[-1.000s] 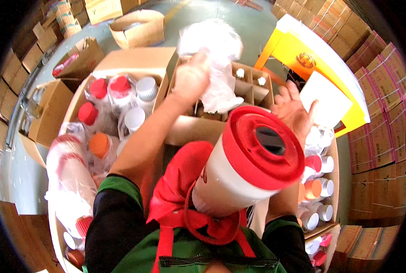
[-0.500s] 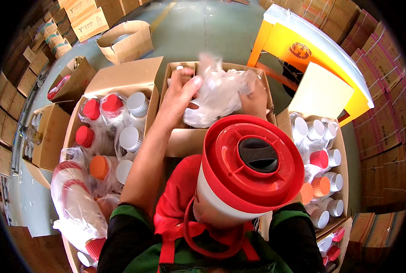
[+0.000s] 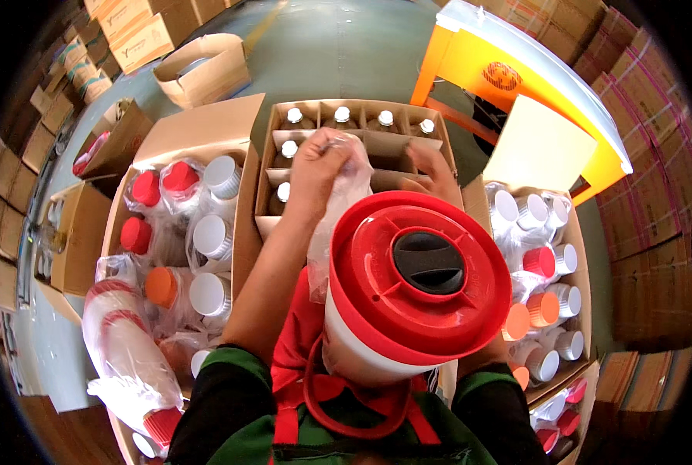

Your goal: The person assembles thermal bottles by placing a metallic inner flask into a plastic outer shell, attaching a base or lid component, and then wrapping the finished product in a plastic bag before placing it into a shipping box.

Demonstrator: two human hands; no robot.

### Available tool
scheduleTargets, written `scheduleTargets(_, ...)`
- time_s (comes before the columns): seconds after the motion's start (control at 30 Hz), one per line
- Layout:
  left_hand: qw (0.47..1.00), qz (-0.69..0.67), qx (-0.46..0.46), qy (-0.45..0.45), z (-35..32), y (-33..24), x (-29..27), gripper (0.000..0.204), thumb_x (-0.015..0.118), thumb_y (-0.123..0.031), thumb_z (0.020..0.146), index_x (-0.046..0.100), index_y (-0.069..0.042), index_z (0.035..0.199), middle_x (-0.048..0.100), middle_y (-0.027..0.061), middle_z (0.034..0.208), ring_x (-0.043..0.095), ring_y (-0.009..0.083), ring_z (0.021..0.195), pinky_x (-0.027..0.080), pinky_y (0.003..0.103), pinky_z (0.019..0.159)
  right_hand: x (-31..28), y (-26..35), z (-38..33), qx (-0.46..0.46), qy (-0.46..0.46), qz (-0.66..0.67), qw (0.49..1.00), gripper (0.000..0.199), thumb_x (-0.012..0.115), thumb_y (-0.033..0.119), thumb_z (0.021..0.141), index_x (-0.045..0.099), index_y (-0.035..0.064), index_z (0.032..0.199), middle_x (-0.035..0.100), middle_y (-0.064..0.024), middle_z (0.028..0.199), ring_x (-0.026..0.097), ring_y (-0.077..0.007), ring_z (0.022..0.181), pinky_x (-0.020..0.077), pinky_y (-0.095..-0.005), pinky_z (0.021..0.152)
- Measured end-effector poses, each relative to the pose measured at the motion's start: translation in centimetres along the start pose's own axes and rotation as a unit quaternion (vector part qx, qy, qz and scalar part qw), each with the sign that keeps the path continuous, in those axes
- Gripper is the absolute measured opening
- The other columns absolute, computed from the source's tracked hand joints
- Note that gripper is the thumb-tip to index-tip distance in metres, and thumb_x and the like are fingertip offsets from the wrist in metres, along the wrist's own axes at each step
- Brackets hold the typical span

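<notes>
My left hand (image 3: 320,167) is closed on the top of a thin clear plastic bag (image 3: 338,209), which hangs down limp toward my chest. With fingers apart, my right hand (image 3: 433,172) is over the right side of a divided carton (image 3: 290,110) and seems to hold nothing. Several bottles with white caps (image 3: 342,116) stand upright in the carton's compartments along its far and left sides. A large jug with a red lid (image 3: 377,232) and black knob stands close before my chest. It hides part of the carton and my right wrist.
An open carton of bagged jugs with red, orange and white caps (image 3: 160,285) is at my left; a wrapped jug (image 3: 121,333) lies on it. Another carton of capped jugs (image 3: 543,308) stands at right. Beyond are an orange table (image 3: 470,62) and stacked boxes (image 3: 648,155).
The crumpled plastic that covered the carton has been pulled toward me and hangs from my left hand, baring the bottles. My right hand has let go of the plastic.
</notes>
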State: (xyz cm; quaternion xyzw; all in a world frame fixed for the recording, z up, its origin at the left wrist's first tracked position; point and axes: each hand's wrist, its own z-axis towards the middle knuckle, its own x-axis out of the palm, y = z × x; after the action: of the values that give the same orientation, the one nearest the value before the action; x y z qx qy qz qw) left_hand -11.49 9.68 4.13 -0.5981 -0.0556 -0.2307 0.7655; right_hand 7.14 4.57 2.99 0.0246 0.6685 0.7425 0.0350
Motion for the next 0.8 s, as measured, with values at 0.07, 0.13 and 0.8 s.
scheduleTargets(0.07, 0.985, 0.153, 0.072, 0.041, 0.4, 0.7, 2.0, 0.006, 0.054, -0.006, 0.088, 0.058, -0.007, 0.084, 0.056, -0.0034, 0.073, 0.049, 0.0044, 0.066, 0.042, 0.020, 0.061, 1.9, 2.3, 1.6, -0.087, -0.061, 0.064, 0.992, 0.036, 0.066, 0.013, 0.076, 0.060, 0.0098, 0.111, 0.064, -0.0153, 0.104, 0.063, -0.0240, 0.090, 0.0517, -0.0379, 0.078)
scheduleTargets(0.13, 0.993, 0.082, 0.080, 0.038, 0.9, 0.1, 2.8, 0.008, 0.053, -0.007, 0.089, 0.058, -0.007, 0.083, 0.056, -0.0034, 0.073, 0.048, 0.0044, 0.066, 0.041, 0.021, 0.062, 0.9, 1.3, 4.0, -0.114, -0.056, -0.240, 0.962, 0.023, 0.063, 0.012, 0.077, 0.064, 0.0096, 0.099, 0.067, -0.0097, 0.086, 0.064, -0.0176, 0.078, 0.0508, -0.0339, 0.070)
scheduleTargets(0.8, 0.967, -0.245, -0.065, 0.040, -7.7, -7.5, 1.1, 0.020, 0.057, -0.022, 0.087, 0.058, -0.009, 0.101, 0.059, 0.0023, 0.082, 0.056, 0.0152, 0.067, 0.046, 0.029, 0.063, -8.7, -0.6, -5.6, -0.074, -0.258, 0.184, 0.946, 0.010, 0.055, -0.002, 0.078, 0.062, 0.0050, 0.079, 0.062, -0.0050, 0.081, 0.058, -0.0189, 0.079, 0.0457, -0.0286, 0.077)
